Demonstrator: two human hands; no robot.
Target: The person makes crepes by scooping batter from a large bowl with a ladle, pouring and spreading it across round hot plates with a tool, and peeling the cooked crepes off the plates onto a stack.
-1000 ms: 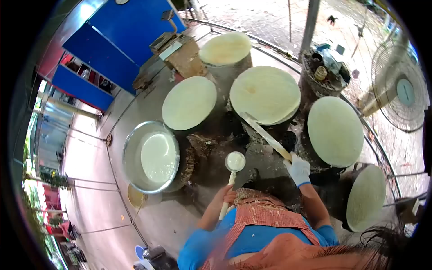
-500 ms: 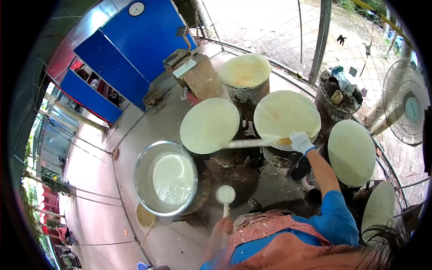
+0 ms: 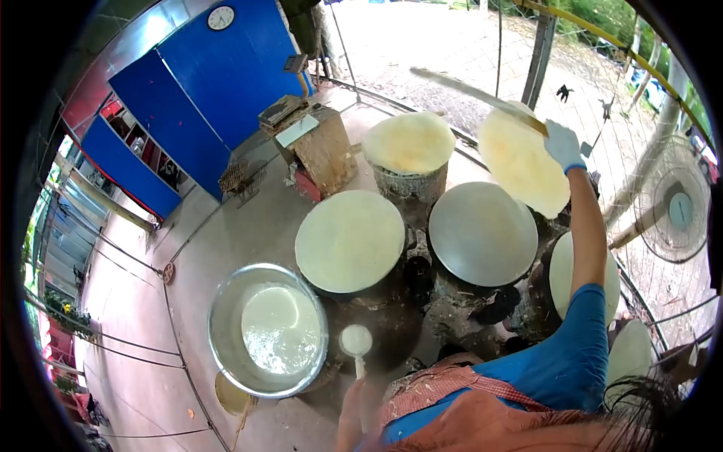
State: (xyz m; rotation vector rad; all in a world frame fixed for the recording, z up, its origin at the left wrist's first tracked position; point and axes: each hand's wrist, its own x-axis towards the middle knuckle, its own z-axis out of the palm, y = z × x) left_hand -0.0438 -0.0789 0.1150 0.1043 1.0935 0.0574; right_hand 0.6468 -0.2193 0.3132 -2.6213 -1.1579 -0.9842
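Note:
My gloved right hand [image 3: 563, 145] is closed on the handle of a long flat spatula [image 3: 471, 90], raised at the upper right. A thin round pancake [image 3: 527, 162] hangs from it, pale with faint yellow-brown patches. Just below is a bare grey round griddle [image 3: 482, 233]. My left hand [image 3: 352, 399], partly blurred, grips a ladle [image 3: 355, 343] whose bowl looks coated in white batter. Left of the ladle stands a big metal basin [image 3: 218, 324] holding white batter [image 3: 279, 328]. A pale layer covers the left griddle [image 3: 349, 241].
Behind sits a drum stove [image 3: 410, 181] with a pancake [image 3: 409, 143] on top. More pale rounds [image 3: 576, 275] are at the right. A worn box [image 3: 320, 147] stands farther back, near blue panels [image 3: 226, 68]. A fan [image 3: 680, 207] and wire fence border the right.
My right hand has risen up and right with the spatula, lifting the pancake off the middle griddle, which now shows bare. My left hand still holds the ladle low. The view has shifted slightly.

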